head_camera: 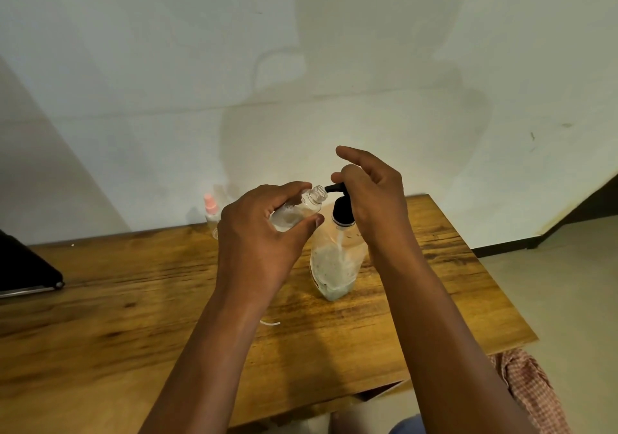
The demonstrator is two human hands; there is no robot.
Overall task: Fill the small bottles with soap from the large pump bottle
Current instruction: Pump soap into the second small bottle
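Your left hand (pixel 264 233) is wrapped around a small clear bottle (pixel 302 209), fingers and thumb pinching its body, tilted so its open mouth sits just beside the black spout of the large pump bottle (pixel 334 263). That pump bottle stands upright on the tabletop (pixel 133 300), about half full of whitish soap. Your right hand (pixel 371 196) rests over the black pump head (pixel 342 211), fingers loosely curled and partly spread, not gripping anything tightly

To do this step well, bring the bottle's mouth squarely under the spout tip so it sits over the opening, not at the rim, before you press. Press the pump straight down with slow, full strokes; a sideways push could tip the pump bottle, since nothing else steadies it. Keep the small bottle tilted only as far as needed, as it already looks partly filled and could spill. Another small bottle with a pink cap (pixel 211 211) waits near the wall, behind your left hand
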